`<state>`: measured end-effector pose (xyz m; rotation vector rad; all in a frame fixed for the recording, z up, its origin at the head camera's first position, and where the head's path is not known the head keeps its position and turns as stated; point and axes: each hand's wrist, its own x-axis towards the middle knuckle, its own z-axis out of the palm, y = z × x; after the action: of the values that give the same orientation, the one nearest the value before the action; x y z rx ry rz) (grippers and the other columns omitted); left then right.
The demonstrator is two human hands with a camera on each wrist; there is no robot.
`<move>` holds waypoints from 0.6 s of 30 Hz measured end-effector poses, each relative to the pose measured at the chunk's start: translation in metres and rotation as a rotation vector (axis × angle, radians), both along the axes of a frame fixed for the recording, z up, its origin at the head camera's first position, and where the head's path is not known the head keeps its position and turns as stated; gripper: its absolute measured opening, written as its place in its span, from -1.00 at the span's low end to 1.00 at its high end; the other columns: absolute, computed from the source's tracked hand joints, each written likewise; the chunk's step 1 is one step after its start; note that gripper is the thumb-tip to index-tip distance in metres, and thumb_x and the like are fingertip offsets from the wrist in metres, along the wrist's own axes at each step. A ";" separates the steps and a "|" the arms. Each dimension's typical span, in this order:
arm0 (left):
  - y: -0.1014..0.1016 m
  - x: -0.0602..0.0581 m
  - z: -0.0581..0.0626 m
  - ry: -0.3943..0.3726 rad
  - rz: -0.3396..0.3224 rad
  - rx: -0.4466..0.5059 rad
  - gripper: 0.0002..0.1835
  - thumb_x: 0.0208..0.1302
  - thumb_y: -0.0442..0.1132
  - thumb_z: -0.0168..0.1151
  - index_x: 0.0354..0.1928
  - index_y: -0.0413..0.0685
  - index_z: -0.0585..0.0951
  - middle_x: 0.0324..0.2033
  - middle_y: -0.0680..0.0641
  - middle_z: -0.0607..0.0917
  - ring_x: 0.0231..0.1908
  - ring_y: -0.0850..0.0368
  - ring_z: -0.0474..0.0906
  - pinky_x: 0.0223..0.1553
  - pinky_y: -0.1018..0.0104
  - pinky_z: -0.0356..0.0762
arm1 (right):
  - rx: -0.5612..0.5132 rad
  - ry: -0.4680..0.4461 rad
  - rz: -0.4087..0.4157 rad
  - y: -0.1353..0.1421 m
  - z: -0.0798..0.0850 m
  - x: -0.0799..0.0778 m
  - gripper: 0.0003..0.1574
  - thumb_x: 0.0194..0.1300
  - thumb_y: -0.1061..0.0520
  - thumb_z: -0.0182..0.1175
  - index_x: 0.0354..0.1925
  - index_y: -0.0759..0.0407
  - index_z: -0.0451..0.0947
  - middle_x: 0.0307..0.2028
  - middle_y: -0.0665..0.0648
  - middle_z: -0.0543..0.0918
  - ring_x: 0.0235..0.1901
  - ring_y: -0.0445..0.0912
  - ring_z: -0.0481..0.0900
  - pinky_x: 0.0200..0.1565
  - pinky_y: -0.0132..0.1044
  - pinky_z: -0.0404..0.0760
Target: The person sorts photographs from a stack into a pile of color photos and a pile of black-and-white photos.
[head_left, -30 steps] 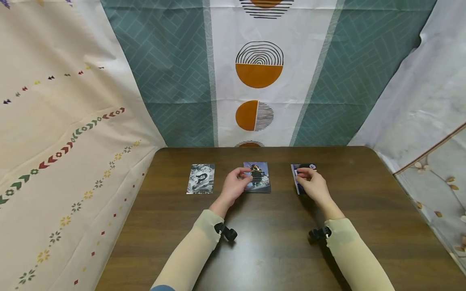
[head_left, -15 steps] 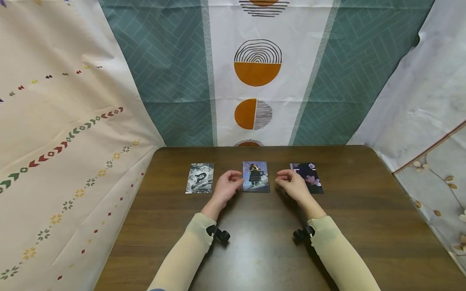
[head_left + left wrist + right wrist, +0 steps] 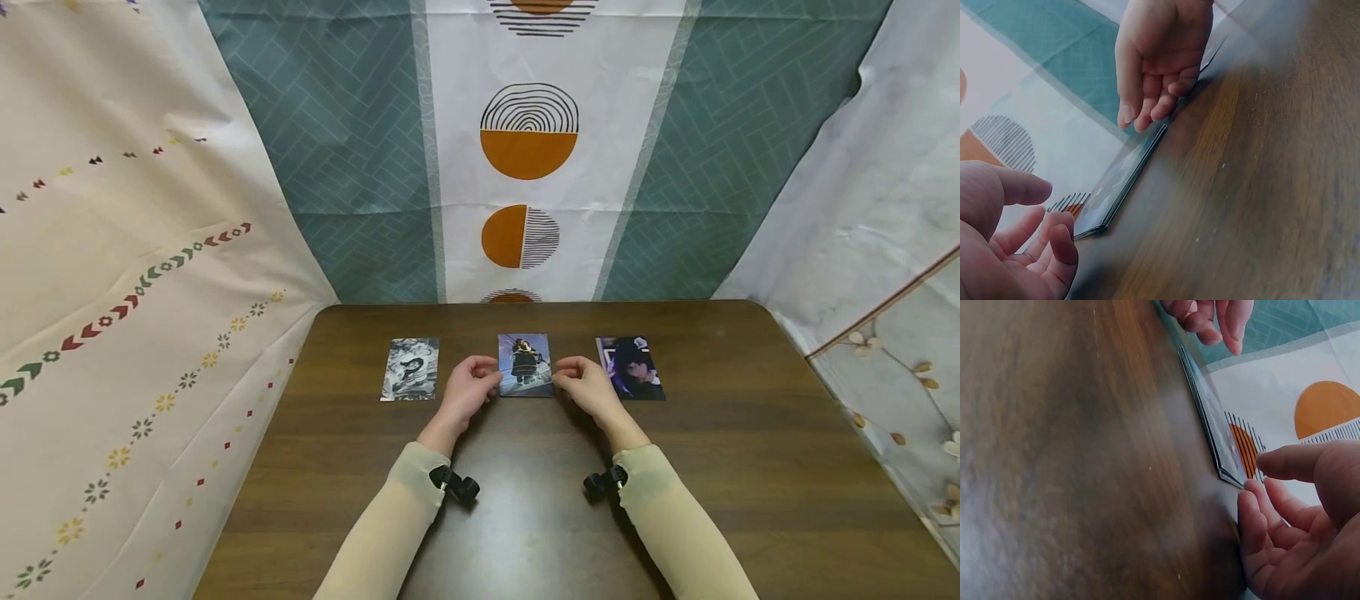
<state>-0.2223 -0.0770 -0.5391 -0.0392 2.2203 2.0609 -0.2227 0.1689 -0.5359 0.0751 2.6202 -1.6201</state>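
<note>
In the head view a small stack of photo cards [image 3: 524, 367] lies mid-table, topped by a picture of a dark-clothed figure. My left hand [image 3: 465, 390] is at the stack's left edge, fingers loosely bent. At its right edge is my right hand [image 3: 590, 388], thumb and fingers apart. The left wrist view shows a gap between the left thumb [image 3: 1029, 187] and fingers, and layered edges on the stack [image 3: 1125, 187]. In the right wrist view the right fingertips [image 3: 1249, 500] are close to the stack's corner; contact is hard to tell.
A black-and-white photo card [image 3: 411, 369] lies left of the stack, and a dark purple photo card [image 3: 632, 368] lies to its right. All lie flat on the brown wooden table [image 3: 517, 517]. Patterned cloth [image 3: 360, 150] hangs behind the table.
My right hand has moved left from the purple card, uncovering it, to the middle stack's right edge. My left hand has drawn back slightly from over the stack to its left edge.
</note>
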 end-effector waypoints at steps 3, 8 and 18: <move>0.004 -0.002 -0.002 -0.005 0.011 -0.003 -0.65 0.41 -0.34 0.39 0.18 -0.26 0.64 -0.30 -0.06 0.63 -0.43 0.08 0.57 -0.41 0.31 0.54 | 0.016 -0.004 -0.011 -0.001 0.000 0.000 -0.58 0.45 0.16 0.35 0.17 0.35 0.63 -0.01 0.30 0.74 -0.05 0.11 0.67 -0.14 -0.24 0.61; 0.008 -0.006 -0.003 -0.021 0.037 -0.035 -0.66 0.40 -0.35 0.39 0.17 -0.26 0.64 -0.32 -0.07 0.63 -0.47 0.11 0.55 -0.44 0.34 0.53 | 0.058 -0.010 -0.029 -0.002 0.004 -0.003 -0.59 0.42 0.14 0.38 0.13 0.34 0.66 -0.05 0.27 0.75 -0.09 0.08 0.67 -0.15 -0.24 0.59; 0.012 -0.005 -0.006 -0.030 0.044 -0.110 -0.65 0.35 -0.39 0.39 0.14 -0.31 0.63 -0.42 -0.03 0.60 -0.58 0.16 0.51 -0.55 0.38 0.47 | 0.182 -0.025 -0.047 -0.006 0.002 -0.003 -0.62 0.38 0.08 0.43 0.04 0.30 0.71 -0.15 0.21 0.78 -0.16 0.06 0.67 -0.11 -0.15 0.59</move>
<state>-0.2272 -0.0651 -0.5453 -0.1290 2.3329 1.9440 -0.2260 0.1629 -0.5337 0.1651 2.7599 -1.3801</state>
